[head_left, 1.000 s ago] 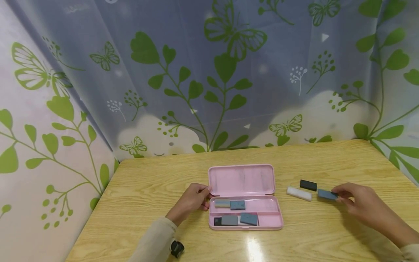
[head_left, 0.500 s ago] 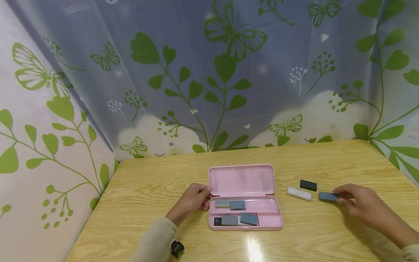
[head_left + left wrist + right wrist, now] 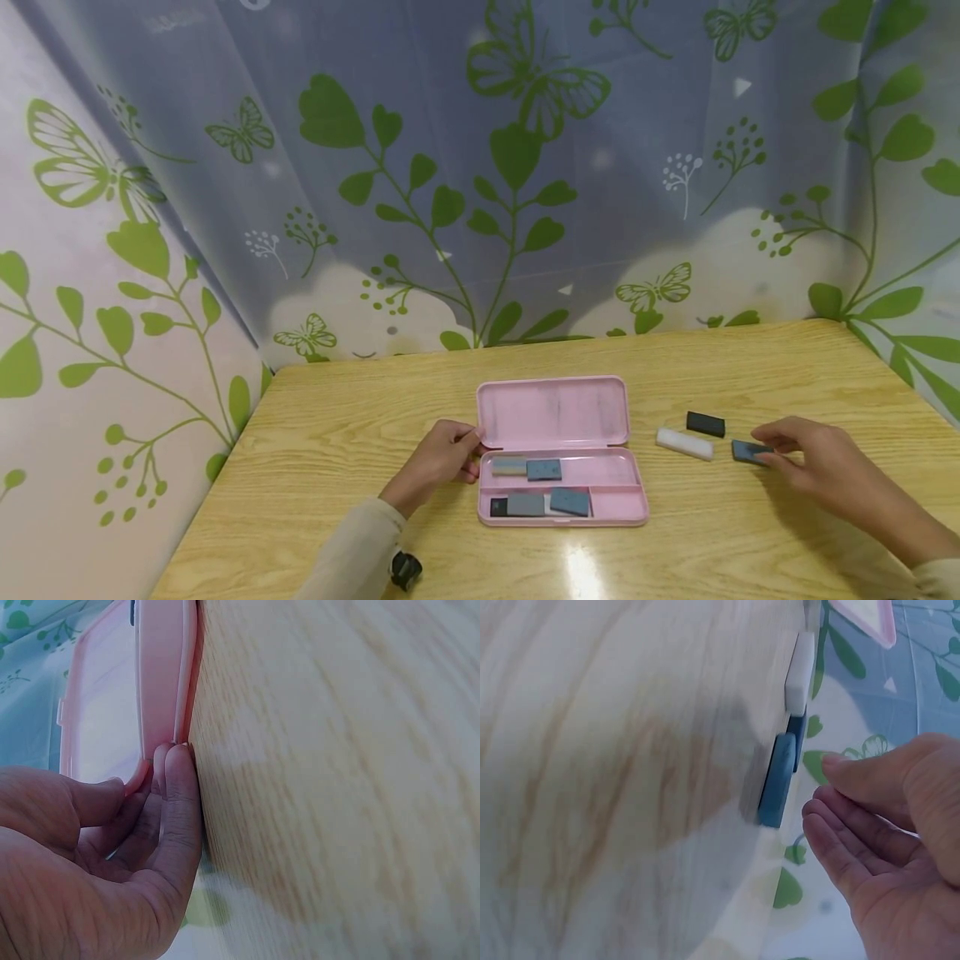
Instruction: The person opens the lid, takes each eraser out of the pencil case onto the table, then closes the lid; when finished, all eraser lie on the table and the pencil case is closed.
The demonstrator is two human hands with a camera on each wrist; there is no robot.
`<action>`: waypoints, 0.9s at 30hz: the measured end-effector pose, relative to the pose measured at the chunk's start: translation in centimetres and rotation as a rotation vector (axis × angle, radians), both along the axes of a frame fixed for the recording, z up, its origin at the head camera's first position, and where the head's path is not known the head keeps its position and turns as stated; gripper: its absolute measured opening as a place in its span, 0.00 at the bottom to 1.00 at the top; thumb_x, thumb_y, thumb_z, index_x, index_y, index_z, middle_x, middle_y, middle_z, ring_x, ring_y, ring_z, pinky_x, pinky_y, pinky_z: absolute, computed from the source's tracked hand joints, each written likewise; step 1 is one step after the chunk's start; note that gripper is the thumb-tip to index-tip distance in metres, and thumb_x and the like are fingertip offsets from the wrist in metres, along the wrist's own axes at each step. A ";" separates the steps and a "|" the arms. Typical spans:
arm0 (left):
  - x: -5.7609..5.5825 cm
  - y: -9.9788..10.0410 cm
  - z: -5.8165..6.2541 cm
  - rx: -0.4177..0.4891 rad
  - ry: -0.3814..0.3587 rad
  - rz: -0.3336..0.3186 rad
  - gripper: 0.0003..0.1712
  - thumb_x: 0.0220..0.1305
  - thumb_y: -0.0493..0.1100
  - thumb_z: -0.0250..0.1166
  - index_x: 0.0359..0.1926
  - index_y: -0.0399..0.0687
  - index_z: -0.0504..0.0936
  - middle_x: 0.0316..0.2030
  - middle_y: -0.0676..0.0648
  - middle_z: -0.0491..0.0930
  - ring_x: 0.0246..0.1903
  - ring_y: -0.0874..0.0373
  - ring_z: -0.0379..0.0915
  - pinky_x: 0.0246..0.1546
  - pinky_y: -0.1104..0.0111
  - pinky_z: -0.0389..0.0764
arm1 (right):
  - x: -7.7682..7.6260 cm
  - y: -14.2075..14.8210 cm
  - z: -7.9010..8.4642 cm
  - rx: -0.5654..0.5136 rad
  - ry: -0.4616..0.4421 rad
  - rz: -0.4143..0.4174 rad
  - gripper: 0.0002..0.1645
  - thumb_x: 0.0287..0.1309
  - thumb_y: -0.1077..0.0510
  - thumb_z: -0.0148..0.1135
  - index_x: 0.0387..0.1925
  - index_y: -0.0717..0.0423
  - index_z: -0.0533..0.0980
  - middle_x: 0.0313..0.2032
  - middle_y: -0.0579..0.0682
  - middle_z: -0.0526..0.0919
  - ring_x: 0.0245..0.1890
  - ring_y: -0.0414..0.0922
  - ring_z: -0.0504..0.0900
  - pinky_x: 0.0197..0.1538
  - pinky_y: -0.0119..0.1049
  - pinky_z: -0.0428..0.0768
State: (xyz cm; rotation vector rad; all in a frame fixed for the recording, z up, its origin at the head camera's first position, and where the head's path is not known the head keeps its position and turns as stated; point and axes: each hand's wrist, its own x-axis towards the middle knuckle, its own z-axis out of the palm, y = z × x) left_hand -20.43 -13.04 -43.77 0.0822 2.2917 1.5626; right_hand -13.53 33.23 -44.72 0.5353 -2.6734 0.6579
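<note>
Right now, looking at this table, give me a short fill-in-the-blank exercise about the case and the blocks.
1. The pink case lies with its lid ____.
2. The left hand touches the case's ____ end.
3. Between the case and the blue block lies a ____ block.
4. Outside the case lie ____ blocks.

Missing words: open; left; white; three

table [image 3: 345, 433]: wood | on it: pink case [image 3: 555, 412], white block [image 3: 684, 443], black block [image 3: 706, 424], blue block [image 3: 747, 451]
</note>
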 end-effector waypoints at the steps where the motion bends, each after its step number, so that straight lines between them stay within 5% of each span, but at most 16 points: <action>1: 0.0 0.0 0.0 0.000 0.000 0.000 0.17 0.80 0.39 0.52 0.41 0.31 0.83 0.29 0.45 0.77 0.22 0.61 0.72 0.23 0.72 0.81 | 0.0 -0.2 0.1 -0.007 0.000 0.011 0.19 0.41 0.72 0.78 0.38 0.65 0.83 0.35 0.54 0.87 0.30 0.44 0.85 0.30 0.34 0.83; 10: -0.1 0.0 -0.1 0.002 -0.005 0.000 0.17 0.80 0.39 0.52 0.41 0.31 0.83 0.30 0.45 0.78 0.22 0.61 0.72 0.24 0.72 0.81 | -0.2 -2.8 0.5 -0.023 0.047 0.104 0.20 0.39 0.71 0.80 0.38 0.63 0.83 0.34 0.51 0.86 0.30 0.41 0.84 0.30 0.34 0.83; 27: 0.0 0.1 0.1 0.003 -0.004 0.011 0.17 0.80 0.40 0.52 0.42 0.31 0.84 0.31 0.45 0.79 0.22 0.61 0.72 0.24 0.72 0.81 | -0.8 -9.4 1.6 -0.033 -0.115 0.314 0.17 0.53 0.60 0.77 0.44 0.62 0.83 0.37 0.46 0.83 0.35 0.42 0.80 0.36 0.37 0.83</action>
